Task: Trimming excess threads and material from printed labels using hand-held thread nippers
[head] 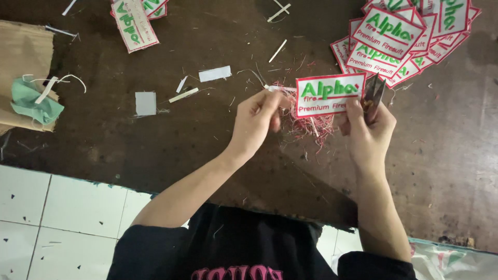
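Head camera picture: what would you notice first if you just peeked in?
First, the white patch with a red border and green letters, held up in the middle between the left hand and the right hand, which also has small snips in its grip. Next, the heap of matching patches at the top right, and red thread scraps on the dark table.

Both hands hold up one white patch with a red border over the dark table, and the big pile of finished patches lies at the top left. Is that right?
Not quite. In the head view the big pile of patches lies at the top right, not the top left. The rest stands: the left hand and right hand hold one red-bordered white patch over the dark table.
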